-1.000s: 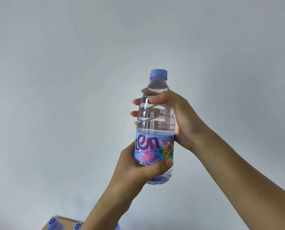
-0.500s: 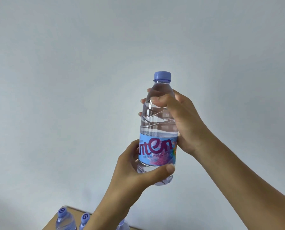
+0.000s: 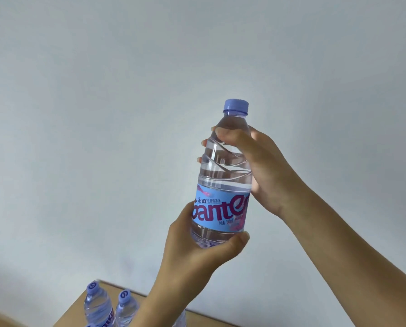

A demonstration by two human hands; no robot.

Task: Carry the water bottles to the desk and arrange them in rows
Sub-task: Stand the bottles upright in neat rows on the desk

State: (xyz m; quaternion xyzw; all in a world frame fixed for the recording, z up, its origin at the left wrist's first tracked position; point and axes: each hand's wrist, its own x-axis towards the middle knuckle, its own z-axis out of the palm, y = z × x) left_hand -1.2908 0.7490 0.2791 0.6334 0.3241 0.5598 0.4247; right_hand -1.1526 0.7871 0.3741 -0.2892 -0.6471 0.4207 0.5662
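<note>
Both hands, L [image 3: 192, 251] & R [image 3: 261, 166], grip wrapped tight round upright bottle [image 3: 223, 185].

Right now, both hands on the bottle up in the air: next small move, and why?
Probably lower the bottle toward the desk. The left hand and right hand grip it upright, capped, above the bottles standing there, so it likely joins their row.

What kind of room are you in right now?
Hard to say; probably a plain indoor room or office. Only a bare pale wall, a wooden desk with water bottles on it, and the held bottle show.
</note>
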